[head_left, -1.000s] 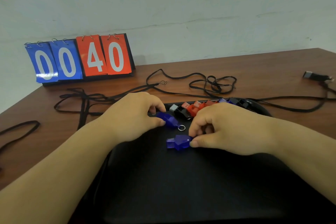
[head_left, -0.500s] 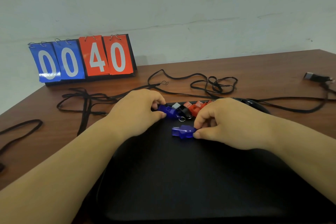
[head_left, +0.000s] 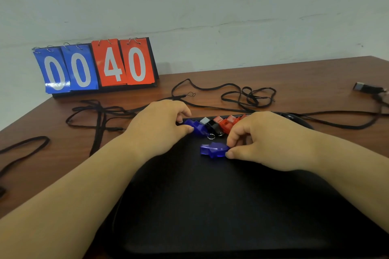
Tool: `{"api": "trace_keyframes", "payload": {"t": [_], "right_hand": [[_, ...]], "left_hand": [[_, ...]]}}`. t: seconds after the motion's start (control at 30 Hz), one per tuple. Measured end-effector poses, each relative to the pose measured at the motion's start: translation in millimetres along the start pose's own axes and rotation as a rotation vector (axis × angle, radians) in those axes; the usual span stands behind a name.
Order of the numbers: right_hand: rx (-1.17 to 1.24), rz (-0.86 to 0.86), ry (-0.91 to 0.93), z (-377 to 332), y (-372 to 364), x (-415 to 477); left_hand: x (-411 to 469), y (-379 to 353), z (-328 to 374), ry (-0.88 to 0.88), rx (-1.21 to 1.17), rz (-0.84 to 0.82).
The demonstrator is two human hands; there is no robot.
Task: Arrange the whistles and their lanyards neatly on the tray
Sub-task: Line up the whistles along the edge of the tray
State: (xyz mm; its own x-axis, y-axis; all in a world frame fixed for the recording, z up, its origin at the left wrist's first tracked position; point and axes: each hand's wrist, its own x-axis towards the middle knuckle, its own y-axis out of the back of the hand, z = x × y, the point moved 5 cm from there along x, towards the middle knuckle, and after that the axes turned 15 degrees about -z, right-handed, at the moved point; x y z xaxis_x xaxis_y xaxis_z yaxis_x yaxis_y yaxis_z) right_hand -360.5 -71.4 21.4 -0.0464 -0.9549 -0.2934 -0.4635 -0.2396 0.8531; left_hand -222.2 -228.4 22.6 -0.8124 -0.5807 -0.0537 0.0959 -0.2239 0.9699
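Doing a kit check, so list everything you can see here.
table: one, brown, against the wall.
tray: one, black, before the person.
row blue whistle: one, blue, left end of the tray's far row.
loose blue whistle: one, blue, nearer on the tray.
black whistle: at least one, black, in the row.
red whistles: at least two, red, in the row, partly hidden.
lanyards: several, black, loose on the table beyond and left of the tray.
scoreboard: one, blue 00 and red 40, far left.
small black object: one, black, table's far right.
left hand: grips the row blue whistle.
right hand: pinches the loose blue whistle.
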Motion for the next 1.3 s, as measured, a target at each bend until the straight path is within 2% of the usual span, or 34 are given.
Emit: {"api": "trace_keyframes", "payload": {"t": [0.17, 0.27, 0.4, 0.47, 0.6, 0.93, 1.3], "right_hand": [[-0.002, -0.005, -0.012, 1, 0, 1], [0.012, -0.001, -0.014, 2, 0, 2], [0.007, 0.019, -0.024, 5, 2, 2], [-0.003, 0.034, -0.031, 5, 3, 2], [0.004, 0.007, -0.028, 4, 2, 1], [-0.031, -0.055, -0.017, 2, -2, 0], [-0.055, 0.031, 0.054, -1, 3, -3]], "left_hand": [[-1, 0, 2, -0.019, -0.002, 0.015], [-10, 3, 15, -0.134, -0.04, 0.027], [-28, -1, 38, -0.345, -0.135, -0.122], [-31, -5, 43, -0.386, -0.112, -0.206], [-29, -8, 42, -0.367, -0.077, -0.266], [-24, -15, 37, -0.347, -0.059, -0.297], [-24, -7, 28, -0.275, -0.008, -0.322]]}}
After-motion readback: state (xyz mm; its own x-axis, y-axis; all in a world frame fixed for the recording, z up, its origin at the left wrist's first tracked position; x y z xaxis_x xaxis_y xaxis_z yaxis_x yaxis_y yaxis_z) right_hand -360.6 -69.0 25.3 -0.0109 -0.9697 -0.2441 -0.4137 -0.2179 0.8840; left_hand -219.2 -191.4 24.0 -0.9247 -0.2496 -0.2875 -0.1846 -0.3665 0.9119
